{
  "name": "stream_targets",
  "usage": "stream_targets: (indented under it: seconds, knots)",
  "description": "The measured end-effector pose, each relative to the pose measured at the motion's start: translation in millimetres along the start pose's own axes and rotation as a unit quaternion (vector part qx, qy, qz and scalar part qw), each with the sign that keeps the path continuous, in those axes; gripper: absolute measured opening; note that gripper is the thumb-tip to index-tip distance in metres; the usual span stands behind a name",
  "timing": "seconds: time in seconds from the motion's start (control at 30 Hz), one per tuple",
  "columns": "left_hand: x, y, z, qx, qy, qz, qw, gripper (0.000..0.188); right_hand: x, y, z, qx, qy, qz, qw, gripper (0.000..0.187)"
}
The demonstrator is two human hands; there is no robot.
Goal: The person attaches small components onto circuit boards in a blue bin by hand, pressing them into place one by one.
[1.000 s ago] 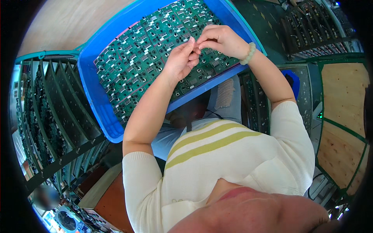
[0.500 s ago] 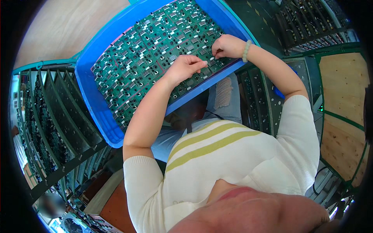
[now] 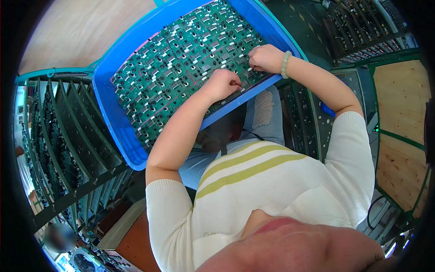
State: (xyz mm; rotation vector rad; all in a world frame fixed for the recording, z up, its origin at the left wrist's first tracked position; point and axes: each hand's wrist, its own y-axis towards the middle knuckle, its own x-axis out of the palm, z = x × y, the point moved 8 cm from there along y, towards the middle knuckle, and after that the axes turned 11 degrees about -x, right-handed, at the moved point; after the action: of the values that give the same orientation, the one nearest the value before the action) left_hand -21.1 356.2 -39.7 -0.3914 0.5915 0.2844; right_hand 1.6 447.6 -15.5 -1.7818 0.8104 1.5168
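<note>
Rows of green circuit boards (image 3: 170,59) lie in a blue plastic tub (image 3: 106,118), dotted with small white and black parts. My left hand (image 3: 222,85) is closed, its fingers curled down onto the boards near the tub's near side. To its right, my right hand (image 3: 266,59) is closed too, with fingertips bent down at the boards by the right end and a pale bead bracelet (image 3: 286,64) on the wrist. The fingertips of both hands are turned down and largely hidden, so anything pinched in them cannot be made out.
Slotted racks (image 3: 74,127) filled with boards stand at the left, and another rack (image 3: 362,31) is at the far right. A pale wooden surface (image 3: 86,31) lies beyond the tub. Plywood panels (image 3: 398,104) in a green frame stand at the right.
The tub with the boards has shifted slightly to the right in view. My left hand's fingers have curled further down onto the boards, and my right hand has moved slightly nearer to me.
</note>
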Motion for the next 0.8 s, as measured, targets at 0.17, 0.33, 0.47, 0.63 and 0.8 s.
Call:
stream_targets:
  seconds: [0.17, 0.33, 0.47, 0.63, 0.8]
  knots:
    - [9.7, -5.2, 13.2, 0.102, 0.093, 0.001, 0.99, 0.014, 4.4, 1.9, 3.1, 0.047, -0.017, -0.034, 0.998, 0.01]
    - [22.4, -1.3, 9.7, 0.064, 0.15, -0.029, 0.986, 0.013, 10.1, 0.5, 6.5, 0.075, 0.022, -0.058, 0.995, 0.01]
    - [24.0, -1.7, 15.1, 0.083, 0.192, -0.012, 0.978, 0.01, 12.6, 2.5, 7.7, 0.11, 0.016, -0.102, 0.989, 0.01]
    - [21.9, 0.6, 13.7, 0.096, 0.202, 0.006, 0.975, 0.008, 14.5, 6.3, 8.9, 0.138, -0.009, -0.131, 0.982, 0.01]
    - [14.6, -1.8, 14.3, 0.057, 0.206, 0.0, 0.977, 0.011, 14.0, 4.7, 14.0, 0.137, 0.016, -0.117, 0.983, 0.013]
